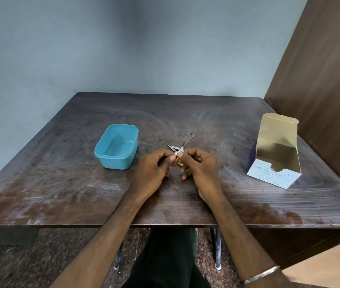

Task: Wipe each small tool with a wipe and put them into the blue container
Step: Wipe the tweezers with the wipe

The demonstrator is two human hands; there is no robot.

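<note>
Sitting at a dark wooden desk, both hands raised just above its middle. Left hand curling its fingers inward, thumb and forefinger pinching a small white wipe around the shaft of a small pair of scissors. Right hand meeting it from the other side, thumb and forefinger pinching the same spot, remaining fingers loosely curled beneath; wearing a ring on one finger and a metal bangle further up the forearm. Scissors pointing away and up to the right, metal blades showing beyond the wipe, yellow handle peeking out below between the two grips. Lying on the desk just behind the hands, a second small metal tool, too small to tell exactly what. Standing left of the hands, nearby but apart, the blue container, open, nothing showing inside. Standing well apart on the right side, an opened cardboard box of alcohol swabs, flap up.
</note>
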